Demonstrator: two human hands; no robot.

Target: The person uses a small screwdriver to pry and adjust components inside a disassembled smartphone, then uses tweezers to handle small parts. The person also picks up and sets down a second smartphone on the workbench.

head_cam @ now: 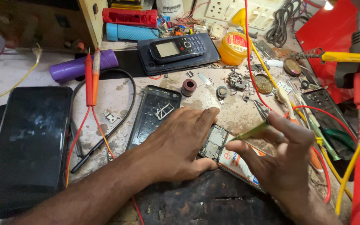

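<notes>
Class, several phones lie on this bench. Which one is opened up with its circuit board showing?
The small opened phone under the left hand, circuit board exposed. The black keypad phone and large black smartphone are closed.

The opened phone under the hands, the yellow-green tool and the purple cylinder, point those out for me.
opened phone [216,141], head view, on its exposed circuit board.
yellow-green tool [250,132], head view, mid-shaft, held in the right hand [280,160].
purple cylinder [73,66], head view, middle of its body.
</notes>
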